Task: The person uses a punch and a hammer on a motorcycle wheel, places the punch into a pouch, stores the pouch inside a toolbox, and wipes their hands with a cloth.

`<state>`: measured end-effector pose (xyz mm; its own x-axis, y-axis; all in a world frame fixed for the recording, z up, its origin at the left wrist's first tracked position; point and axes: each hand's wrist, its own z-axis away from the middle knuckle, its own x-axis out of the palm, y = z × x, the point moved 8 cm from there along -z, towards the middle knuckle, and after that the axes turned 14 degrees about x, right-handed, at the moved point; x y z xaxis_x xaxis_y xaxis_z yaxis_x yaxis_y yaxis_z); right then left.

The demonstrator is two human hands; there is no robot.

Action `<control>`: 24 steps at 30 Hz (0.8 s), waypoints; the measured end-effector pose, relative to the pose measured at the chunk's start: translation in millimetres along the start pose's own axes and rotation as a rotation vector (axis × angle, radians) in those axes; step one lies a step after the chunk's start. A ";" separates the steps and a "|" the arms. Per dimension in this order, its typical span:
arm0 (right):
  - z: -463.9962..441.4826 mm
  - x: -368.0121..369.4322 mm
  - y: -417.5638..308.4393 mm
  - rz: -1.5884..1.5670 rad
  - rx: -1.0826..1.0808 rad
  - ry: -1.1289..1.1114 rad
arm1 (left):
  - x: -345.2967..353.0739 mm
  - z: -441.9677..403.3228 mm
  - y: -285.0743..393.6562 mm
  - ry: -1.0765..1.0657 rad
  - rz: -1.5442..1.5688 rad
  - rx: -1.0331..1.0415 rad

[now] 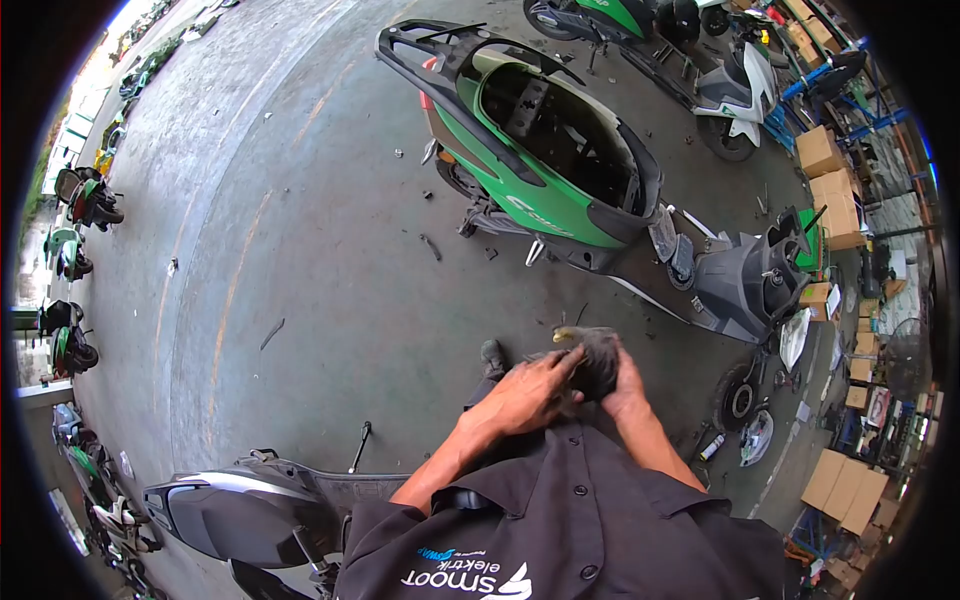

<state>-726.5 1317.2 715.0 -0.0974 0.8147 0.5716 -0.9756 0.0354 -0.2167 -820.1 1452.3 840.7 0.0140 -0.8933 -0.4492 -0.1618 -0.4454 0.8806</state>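
Observation:
In the head view my left hand [532, 392] and my right hand [627, 385] are both wrapped round a dark, rounded object [597, 366] in front of my chest. A yellowish end [567, 334] sticks out at its upper left. What the object is cannot be made out, and my fingers partly cover it. Beyond my hands stands a green and black scooter [540, 160] with its seat off and its inner compartment open. Its grey front section [750, 285] is at the right.
A dark scooter [240, 515] stands close at my lower left. A loose wheel [738, 397] and a spray can [712, 447] lie at the right. Cardboard boxes [845, 490] and shelves line the right side. Small parts lie on the floor [330, 260].

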 end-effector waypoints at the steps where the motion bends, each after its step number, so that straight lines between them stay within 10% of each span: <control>1: 3.3 0.7 -8.8 -0.066 0.000 -0.078 | -5.8 1.2 -1.9 0.003 0.000 -0.042; 6: 50.3 47.8 -21.5 0.120 -0.010 -0.140 | -30.6 9.3 -19.3 0.024 -0.009 -0.158; 11: 50.2 91.4 22.5 1.236 -0.153 -0.102 | -20.5 2.1 -14.8 -0.062 0.002 -0.153; 24: 23.4 85.9 27.0 0.894 -0.257 -0.082 | -17.3 5.6 -24.2 0.033 0.151 -0.262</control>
<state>-765.8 1374.6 776.8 -0.8142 0.5581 0.1600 -0.4590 -0.4499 -0.7661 -821.9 1479.0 826.3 0.0415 -0.9503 -0.3087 0.0960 -0.3037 0.9479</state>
